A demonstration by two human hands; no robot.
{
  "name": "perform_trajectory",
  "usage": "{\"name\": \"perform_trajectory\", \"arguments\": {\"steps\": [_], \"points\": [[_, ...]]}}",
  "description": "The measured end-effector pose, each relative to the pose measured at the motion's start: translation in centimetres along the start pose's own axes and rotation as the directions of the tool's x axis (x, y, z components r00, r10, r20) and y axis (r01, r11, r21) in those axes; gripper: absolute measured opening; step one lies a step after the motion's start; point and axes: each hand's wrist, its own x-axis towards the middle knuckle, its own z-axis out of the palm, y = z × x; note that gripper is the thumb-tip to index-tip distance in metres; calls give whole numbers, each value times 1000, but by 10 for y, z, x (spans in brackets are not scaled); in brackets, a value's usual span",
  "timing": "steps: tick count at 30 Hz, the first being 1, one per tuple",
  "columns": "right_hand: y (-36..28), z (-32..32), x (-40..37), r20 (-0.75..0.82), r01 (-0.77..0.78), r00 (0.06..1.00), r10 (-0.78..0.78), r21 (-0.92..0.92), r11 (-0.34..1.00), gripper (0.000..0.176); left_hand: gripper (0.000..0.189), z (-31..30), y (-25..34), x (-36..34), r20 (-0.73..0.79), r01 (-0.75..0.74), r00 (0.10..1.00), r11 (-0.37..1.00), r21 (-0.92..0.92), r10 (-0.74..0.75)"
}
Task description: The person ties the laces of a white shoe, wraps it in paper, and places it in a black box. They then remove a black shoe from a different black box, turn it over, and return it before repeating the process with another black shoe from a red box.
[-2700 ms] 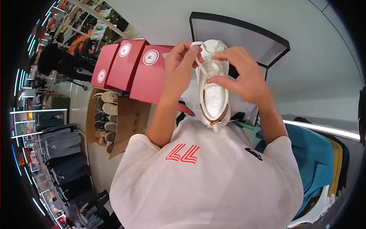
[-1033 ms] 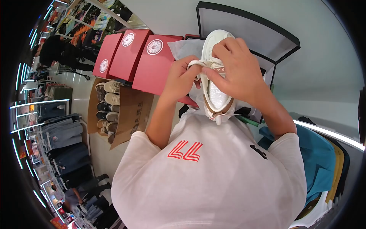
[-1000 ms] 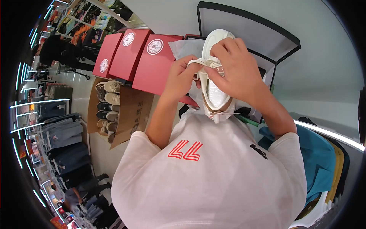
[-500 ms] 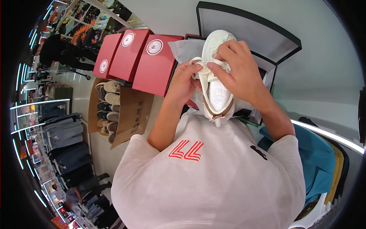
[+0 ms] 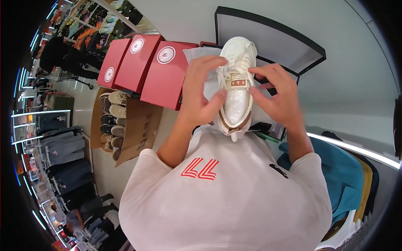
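A white sneaker (image 5: 231,67) lies in front of my chest with its toe pointing away. Its white laces (image 5: 243,62) cross the upper, and a brown label marks the tongue. Shiny white stuffing (image 5: 235,108) fills the shoe's opening. My left hand (image 5: 202,90) is at the shoe's left side, fingers spread, thumb close to the collar. On the right side, my right hand (image 5: 277,93) has its fingers apart, with fingertips and thumb near the lace edge. Whether either hand touches the shoe is hard to tell.
Red shoe boxes (image 5: 164,75) stand to the left, beside a cardboard carton (image 5: 140,129) of several shoes. Behind the sneaker is an open black-edged box lid (image 5: 268,35) with pale paper nearby. Clothes hang at right (image 5: 343,175) and left (image 5: 69,150). A person (image 5: 58,54) stands far left.
Both hands have let go of the laces and drawn apart to either side of the shoe. The tongue label now shows, and the laces lie over the upper.
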Motion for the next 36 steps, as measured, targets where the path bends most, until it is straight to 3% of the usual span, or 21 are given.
{"name": "perform_trajectory", "arguments": {"steps": [1, 3, 7, 9, 16, 18, 21, 24, 31, 36], "points": [[-2, 6, -3, -2, -8, 1000, 8, -4, 1000, 41, 34, 4, 4, 5, 3, 2, 1000, 1000, -8, -2], [-5, 19, -10, -123, 32, 992, -37, -40, 999, 33, 32, 18, 8, 12, 189, -179, 968, 983, 48, 167], [5, 20, -10, -239, -34, 970, 30, -11, 999, 26, 27, 31, -7, 7, 222, -110, 968, 993, -38, 116], [13, 16, -12, -148, -215, 959, 243, 185, 959, 21, 25, 30, -3, 10, 335, -199, 925, 980, 25, 180], [15, 10, -11, -130, -198, 973, 191, -47, 979, 17, 19, 28, 2, 24, 331, -241, 925, 961, 133, 186], [27, 9, -12, 80, -391, 913, 400, 449, 803, 23, 14, 24, -2, 23, 356, -279, 909, 951, 134, 217], [37, 7, -15, 161, -421, 899, 407, 572, 703, 25, 10, 22, -12, 22, 353, -270, 905, 962, 46, 238], [42, 7, -15, 216, -461, 873, 437, 657, 597, 24, 10, 25, -15, 21, 328, -254, 913, 967, -4, 241], [57, 0, -18, 284, -492, 857, 430, 698, 520, 23, 22, 39, -14, 24, 294, -275, 917, 961, -28, 271], [59, -1, -20, 298, -474, 872, 387, 712, 519, 24, 13, 36, -3, 20, 406, -100, 910, 995, 18, 84]]}}
